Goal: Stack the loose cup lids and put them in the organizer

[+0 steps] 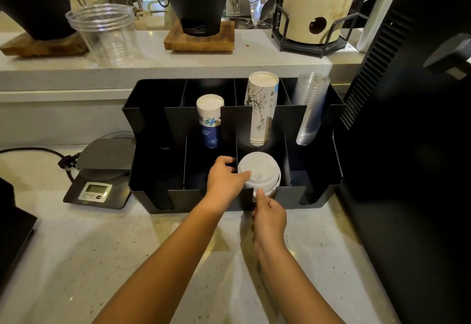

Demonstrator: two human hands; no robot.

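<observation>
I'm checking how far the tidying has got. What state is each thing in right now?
Lid stack: in the organizer's front compartment, third from left, held by both hands.
Left hand: grip on the stack's left side.
Right hand: fingers on the stack's front.
Organizer: front compartments otherwise look empty.
Paper cup stacks: upside down, back row.
Clear cup stack: upside down, back right.

We see a matt black organizer [153,119] on a glossy speckled stone counter [102,260], holding smooth white plastic lids [260,170], printed paper cups [261,109] and clear plastic cups [309,109]; wooden boards [198,40] sit on the ledge behind.
</observation>
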